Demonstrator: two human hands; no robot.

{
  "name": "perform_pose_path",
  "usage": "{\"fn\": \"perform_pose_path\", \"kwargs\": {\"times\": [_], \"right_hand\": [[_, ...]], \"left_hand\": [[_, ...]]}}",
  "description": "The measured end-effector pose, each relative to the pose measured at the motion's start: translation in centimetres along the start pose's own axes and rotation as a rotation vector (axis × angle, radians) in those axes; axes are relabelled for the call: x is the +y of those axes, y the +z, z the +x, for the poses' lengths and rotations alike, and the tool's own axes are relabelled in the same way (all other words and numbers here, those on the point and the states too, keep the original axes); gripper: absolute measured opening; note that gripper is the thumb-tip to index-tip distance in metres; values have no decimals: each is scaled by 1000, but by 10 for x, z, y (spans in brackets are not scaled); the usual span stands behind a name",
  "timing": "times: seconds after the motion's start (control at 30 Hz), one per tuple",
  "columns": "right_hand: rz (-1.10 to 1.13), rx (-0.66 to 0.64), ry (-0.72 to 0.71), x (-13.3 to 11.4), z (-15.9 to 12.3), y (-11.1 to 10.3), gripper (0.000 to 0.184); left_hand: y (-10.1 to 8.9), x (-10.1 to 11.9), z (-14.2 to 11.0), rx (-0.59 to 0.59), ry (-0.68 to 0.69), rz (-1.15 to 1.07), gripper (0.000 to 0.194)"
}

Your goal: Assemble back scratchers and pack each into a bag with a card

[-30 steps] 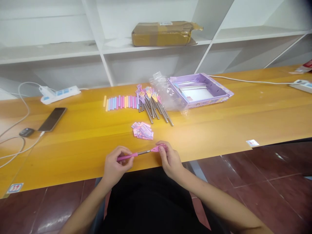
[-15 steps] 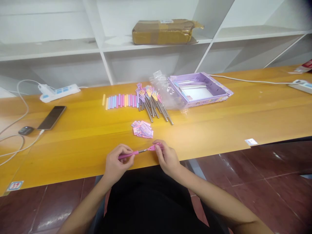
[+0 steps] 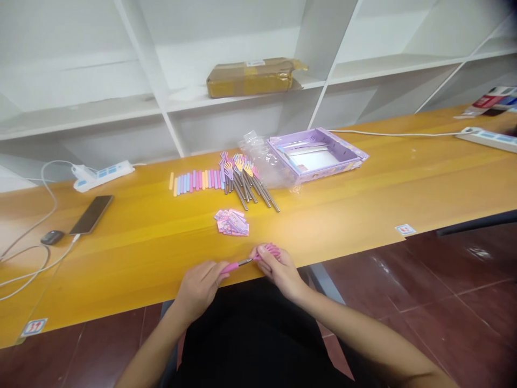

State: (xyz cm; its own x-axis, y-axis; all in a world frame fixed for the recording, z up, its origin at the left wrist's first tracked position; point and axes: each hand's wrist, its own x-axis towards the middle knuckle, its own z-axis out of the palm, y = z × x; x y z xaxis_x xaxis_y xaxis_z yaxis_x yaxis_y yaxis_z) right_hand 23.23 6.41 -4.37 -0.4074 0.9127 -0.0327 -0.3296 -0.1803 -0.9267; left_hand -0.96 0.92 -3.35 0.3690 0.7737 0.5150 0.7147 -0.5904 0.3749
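A pink back scratcher [image 3: 244, 262] with a short metal shaft lies across both hands at the table's front edge. My left hand [image 3: 201, 287] is closed around its pink handle, which the fingers mostly cover. Its claw-shaped pink head is pinched in my right hand [image 3: 281, 271], the thumb lying over it. Just beyond my hands is a loose pile of small printed cards [image 3: 232, 222]. Farther back, several back scratchers with metal shafts [image 3: 247, 183] lie heaped, their coloured claw heads pointing away. Coloured sleeves [image 3: 197, 181] lie in a row left of the heap.
A purple open box [image 3: 323, 173] holds flat pieces, with clear plastic bags [image 3: 262, 156] beside it. On the left are a phone [image 3: 92, 214], a black earbud case [image 3: 52, 237], cables and a power strip [image 3: 104, 175]. A taped carton [image 3: 250, 80] sits on the shelf.
My left hand has turned over, its back now facing up and covering more of the handle. The claw head shows more between my right fingers. The whole view has shifted slightly.
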Motion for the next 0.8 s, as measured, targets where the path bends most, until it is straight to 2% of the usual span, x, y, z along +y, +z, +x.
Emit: {"fn": "perform_pose_path", "kwargs": {"times": [0.13, 0.23, 0.33, 0.4, 0.47, 0.53, 0.63, 0.7, 0.8], "right_hand": [[52, 43, 39, -10, 0, 4, 53], [90, 168, -2, -36, 5, -18, 50], [158, 402, -182, -83, 6, -76, 43], [198, 498, -296, -117, -1, -124, 39], [221, 561, -356, -140, -11, -162, 39], [239, 587, -373, -147, -21, -184, 37], [263, 569, -406, -138, -29, -191, 32], [263, 555, -421, -132, -29, -190, 30], [292, 606, -459, -134, -26, -190, 33]], "left_hand": [[-7, 0, 5, -14, 37, 205, 20], [-34, -18, -1, -3, 69, 351, 19], [-83, -56, -23, 82, 57, 410, 20], [-115, -82, -40, 181, 50, 428, 16], [-136, -99, -54, 231, 18, 426, 13], [-143, -103, -60, 225, -5, 405, 13], [-136, -93, -59, 229, -41, 358, 12], [-129, -86, -58, 292, -91, 323, 8], [-123, -86, -62, 466, -164, 220, 8]]}}
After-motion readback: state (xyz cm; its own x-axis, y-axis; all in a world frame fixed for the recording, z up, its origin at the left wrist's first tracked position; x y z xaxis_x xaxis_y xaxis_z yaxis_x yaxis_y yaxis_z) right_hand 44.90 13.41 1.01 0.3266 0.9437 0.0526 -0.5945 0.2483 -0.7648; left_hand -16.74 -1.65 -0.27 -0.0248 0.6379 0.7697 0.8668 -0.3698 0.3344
